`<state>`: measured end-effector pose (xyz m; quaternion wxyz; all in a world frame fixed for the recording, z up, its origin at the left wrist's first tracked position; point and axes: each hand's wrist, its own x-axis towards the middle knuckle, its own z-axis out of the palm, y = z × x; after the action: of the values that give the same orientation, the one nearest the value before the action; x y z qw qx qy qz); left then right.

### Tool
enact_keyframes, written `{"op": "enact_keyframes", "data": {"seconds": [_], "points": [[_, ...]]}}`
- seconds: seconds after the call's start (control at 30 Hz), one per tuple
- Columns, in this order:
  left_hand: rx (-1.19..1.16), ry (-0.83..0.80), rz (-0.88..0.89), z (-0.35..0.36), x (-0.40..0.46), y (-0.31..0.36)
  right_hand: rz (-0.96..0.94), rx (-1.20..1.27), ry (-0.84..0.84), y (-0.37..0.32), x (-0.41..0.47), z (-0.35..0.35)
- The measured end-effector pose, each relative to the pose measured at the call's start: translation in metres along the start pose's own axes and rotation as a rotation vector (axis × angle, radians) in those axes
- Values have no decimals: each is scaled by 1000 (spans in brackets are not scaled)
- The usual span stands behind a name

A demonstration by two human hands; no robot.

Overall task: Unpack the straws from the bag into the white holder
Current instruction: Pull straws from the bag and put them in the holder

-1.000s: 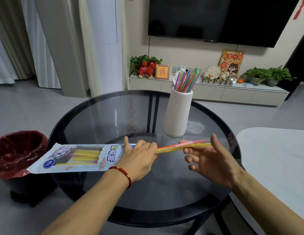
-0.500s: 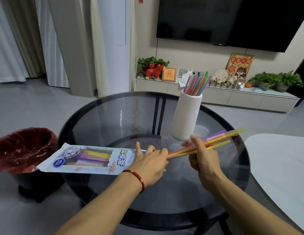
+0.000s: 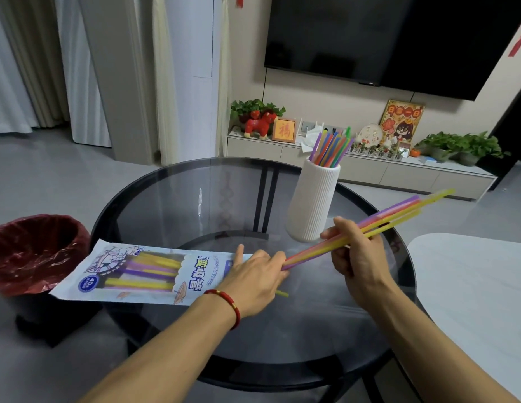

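At the centre right of the frame the right hand (image 3: 356, 254) has its fingers curled round a small bundle of straws (image 3: 378, 225), which slants up toward the right edge with its low ends near the mouth of the bag (image 3: 143, 271). The bag lies flat on the glass desk (image 3: 212, 199) at lower left, more straws showing through its window, and the left hand (image 3: 253, 282) rests on its open end, fingers loosely bent and pressing down; whether they pinch the plastic I cannot tell. The white holder (image 3: 313, 202) stands upright just beyond the right hand, already part-filled with straws. To do this step well, I would draw the bundle fully clear of the bag, turn it upright over the holder's rim and lower it gently, since that tall holder looks easy to tip. One loose yellow straw (image 3: 282, 293) pokes out under the left hand and may roll.
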<state>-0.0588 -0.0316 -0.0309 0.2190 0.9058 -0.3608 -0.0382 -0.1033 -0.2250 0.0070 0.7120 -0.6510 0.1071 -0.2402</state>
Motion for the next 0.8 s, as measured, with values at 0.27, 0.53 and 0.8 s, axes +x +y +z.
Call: {"op": "enact_keyframes", "data": {"seconds": [0.27, 0.53, 0.8], "points": [[-254, 31, 29, 4, 7, 11, -97, -267, 48, 6, -5, 19], [170, 224, 60, 8, 11, -14, -395, -772, 87, -30, 24, -8], [-234, 46, -27, 12, 19, 11, -501, -875, -44, -32, 24, 19]]}}
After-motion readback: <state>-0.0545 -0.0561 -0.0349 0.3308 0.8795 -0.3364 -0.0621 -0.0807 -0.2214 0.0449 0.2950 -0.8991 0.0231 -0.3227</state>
